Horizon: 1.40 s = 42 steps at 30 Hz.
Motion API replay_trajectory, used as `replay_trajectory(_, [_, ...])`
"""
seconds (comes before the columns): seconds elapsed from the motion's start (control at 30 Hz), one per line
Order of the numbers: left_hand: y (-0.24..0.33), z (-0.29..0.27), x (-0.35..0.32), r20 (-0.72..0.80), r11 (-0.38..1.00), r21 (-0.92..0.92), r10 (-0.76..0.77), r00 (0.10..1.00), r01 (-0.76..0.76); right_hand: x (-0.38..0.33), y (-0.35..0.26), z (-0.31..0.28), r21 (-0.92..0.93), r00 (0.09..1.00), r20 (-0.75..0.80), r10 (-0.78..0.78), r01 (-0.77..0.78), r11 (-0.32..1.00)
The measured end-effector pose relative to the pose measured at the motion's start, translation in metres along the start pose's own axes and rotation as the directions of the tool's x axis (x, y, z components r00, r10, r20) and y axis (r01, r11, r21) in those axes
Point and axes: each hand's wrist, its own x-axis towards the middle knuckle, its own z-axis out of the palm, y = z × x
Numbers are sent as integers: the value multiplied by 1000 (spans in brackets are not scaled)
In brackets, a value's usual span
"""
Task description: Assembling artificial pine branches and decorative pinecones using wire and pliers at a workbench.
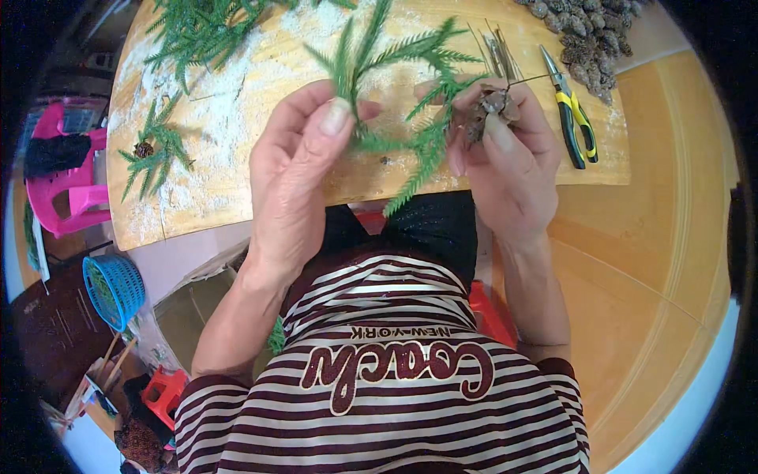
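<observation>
My left hand pinches the stems of a green artificial pine sprig between thumb and fingers. The sprig's needled branches spread out to the right, some passing close to my other hand. In my right hand a brown pine cone is gripped under the thumb, and a thin dark wire sticks out from it to the right. Both hands are closed, held up over the near edge of the table. Between them the cone and the sprig stand close together; whether they touch I cannot tell.
Yellow-and-black pliers lie right of my right hand, beside a bundle of thin wires. Pine cones are heaped far right, green sprigs far left. A finished-looking sprig with a cone rests on the powder-dusted wooden table.
</observation>
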Motion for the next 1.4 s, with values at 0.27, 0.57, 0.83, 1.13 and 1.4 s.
replay_trajectory(0.27, [6,4,8,107,979,-204,0,994,22,-3,3,-18,25,995,93,32,-34,999])
replay_trajectory(0.57, [1,-4,9,130,959,-281,6,992,31,0,5,-25,117,998,39,41,-46,992])
replay_trajectory(0.83, [7,-6,4,330,980,-160,163,930,-115,0,-6,-10,12,989,-93,115,-114,993])
replay_trajectory(1.13, [8,-19,13,355,977,3,199,914,-214,-1,-3,-20,4,988,-35,148,-148,989])
replay_trajectory(1.4, [18,-26,19,210,751,351,520,828,-560,-8,1,-17,-333,997,32,-75,81,939])
